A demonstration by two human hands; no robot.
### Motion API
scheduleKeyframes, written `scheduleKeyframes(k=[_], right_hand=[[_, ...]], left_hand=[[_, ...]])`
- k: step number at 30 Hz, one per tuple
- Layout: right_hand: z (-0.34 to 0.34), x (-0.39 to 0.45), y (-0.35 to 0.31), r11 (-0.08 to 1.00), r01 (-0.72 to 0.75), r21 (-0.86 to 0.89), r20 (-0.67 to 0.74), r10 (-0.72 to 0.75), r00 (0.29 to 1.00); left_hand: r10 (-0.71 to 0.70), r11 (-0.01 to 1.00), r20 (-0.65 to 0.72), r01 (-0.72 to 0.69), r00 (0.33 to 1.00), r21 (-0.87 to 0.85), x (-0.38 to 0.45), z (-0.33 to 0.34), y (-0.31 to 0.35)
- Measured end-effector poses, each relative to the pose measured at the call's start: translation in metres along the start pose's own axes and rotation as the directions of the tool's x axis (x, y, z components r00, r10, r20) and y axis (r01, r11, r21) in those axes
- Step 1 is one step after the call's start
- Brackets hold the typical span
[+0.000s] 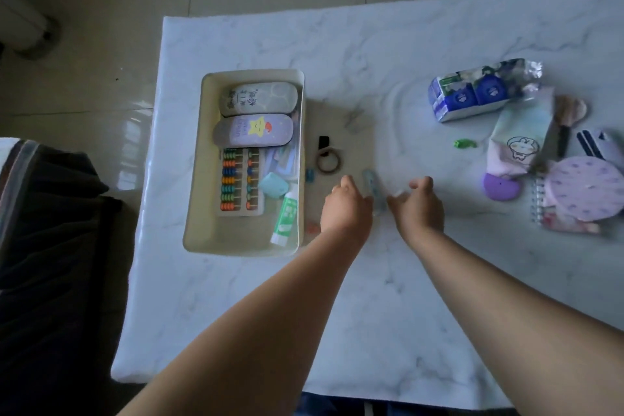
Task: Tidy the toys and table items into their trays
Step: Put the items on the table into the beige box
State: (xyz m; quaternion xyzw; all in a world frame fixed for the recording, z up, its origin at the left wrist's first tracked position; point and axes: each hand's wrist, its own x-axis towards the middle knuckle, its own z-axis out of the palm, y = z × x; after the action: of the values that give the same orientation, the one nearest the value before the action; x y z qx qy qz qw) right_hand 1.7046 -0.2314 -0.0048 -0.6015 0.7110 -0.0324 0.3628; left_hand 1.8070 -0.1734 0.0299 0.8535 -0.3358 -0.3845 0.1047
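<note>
Left grip (346,203): I see it curled beside the blue item (373,191); grasp unclear.
Right grip (418,203): fingers loose, holding nothing.
Blue item: on bench (371,297), between my hands.
Tray (194,213): left, well filled.

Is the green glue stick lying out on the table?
No, the green glue stick lies inside the cream tray, beside the abacus.

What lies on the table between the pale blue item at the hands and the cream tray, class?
Little: the pale blue item lies between the left hand and right hand. Toward the cream tray sits only a small blue piece; the ring lies farther back.
</note>
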Motion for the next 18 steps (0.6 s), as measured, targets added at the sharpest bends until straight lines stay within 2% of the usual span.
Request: scheduleKeyframes(k=[3, 6, 8, 10, 14, 18], right_hand=[[0.007, 0.002, 0.001, 0.999, 0.05, 0.01, -0.022, -0.05, 0.998], [0.016, 0.001, -0.004, 0.996, 0.088, 0.021, -0.011, -0.088, 0.996], [0.017, 0.002, -0.003, 0.997, 0.07, 0.033, -0.018, -0.069, 0.997], [0.017, 0.005, -0.002, 0.997, 0.04, 0.061, -0.022, -0.038, 0.999], [0.018, 0.009, -0.006, 0.998, 0.055, -0.007, -0.024, -0.055, 0.998], [0.024, 0.005, -0.018, 0.999, 0.0, -0.053, -0.04, -0.002, 0.999]], left_hand=[[-0.088, 0.994, 0.027, 0.089, 0.996, -0.07, 0.009, 0.013, 0.01], [-0.178, 0.971, -0.022, 0.172, 0.984, -0.163, 0.016, 0.021, 0.016], [-0.203, 0.967, -0.049, 0.192, 0.978, -0.166, 0.018, 0.026, 0.02], [-0.214, 0.967, -0.053, 0.204, 0.975, -0.15, 0.02, 0.028, 0.021], [-0.223, 0.969, -0.029, 0.219, 0.974, -0.113, 0.02, 0.02, 0.02], [-0.129, 0.983, -0.106, 0.113, 0.986, -0.145, 0.011, 0.002, 0.017]])
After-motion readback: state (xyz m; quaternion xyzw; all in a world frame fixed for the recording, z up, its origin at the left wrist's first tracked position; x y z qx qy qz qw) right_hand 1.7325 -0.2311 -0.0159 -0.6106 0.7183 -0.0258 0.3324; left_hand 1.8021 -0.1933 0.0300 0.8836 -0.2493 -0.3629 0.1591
